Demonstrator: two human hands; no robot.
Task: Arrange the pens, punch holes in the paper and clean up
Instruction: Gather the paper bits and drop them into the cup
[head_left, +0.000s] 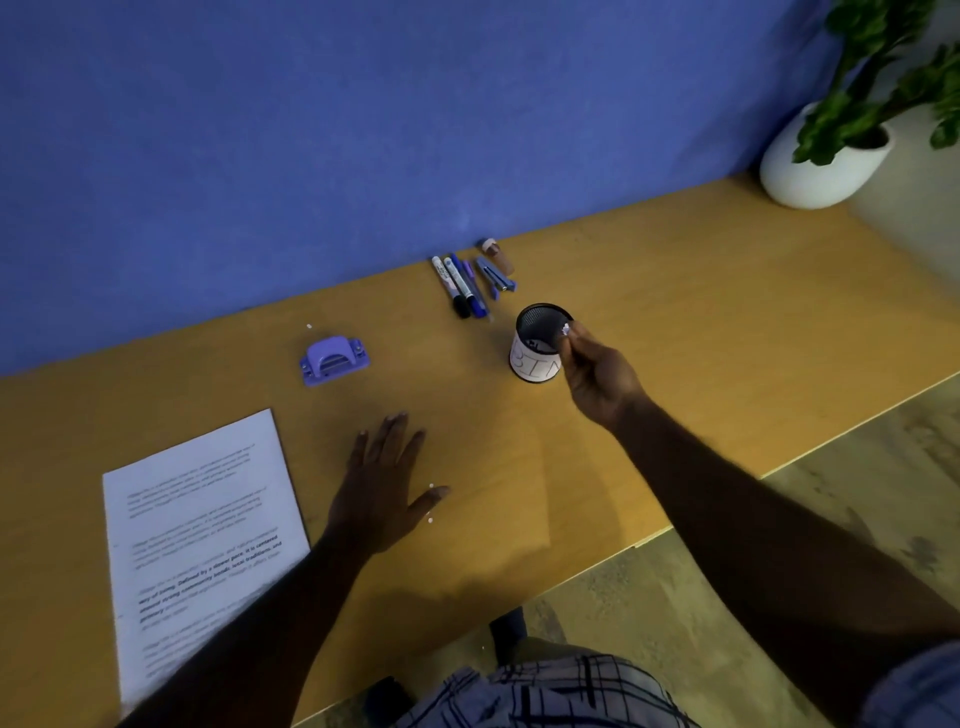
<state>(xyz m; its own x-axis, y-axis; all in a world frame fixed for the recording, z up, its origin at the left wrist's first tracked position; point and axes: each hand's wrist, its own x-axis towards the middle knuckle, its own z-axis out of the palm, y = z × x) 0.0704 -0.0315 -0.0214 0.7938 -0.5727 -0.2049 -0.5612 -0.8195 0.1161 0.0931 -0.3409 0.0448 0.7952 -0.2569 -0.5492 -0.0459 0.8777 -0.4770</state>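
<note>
A black mesh cup (537, 340) with a white label reading "BIN" stands on the wooden desk (675, 312). My right hand (597, 376) is at its right rim, fingertips pinching small white paper bits over the opening. My left hand (387, 486) lies flat on the desk, fingers spread. A few tiny white paper dots (431, 486) lie by its thumb. Several pens and markers (462, 286) lie side by side near the wall. The purple hole punch (334, 359) sits left of the cup. Printed paper sheets (202, 540) lie at the lower left.
A blue wall (363, 130) runs along the desk's far side. A white pot with a green plant (826, 161) stands at the back right corner. A small brown object (498, 254) lies beside the pens. The desk's front edge runs diagonally at the right, with floor below.
</note>
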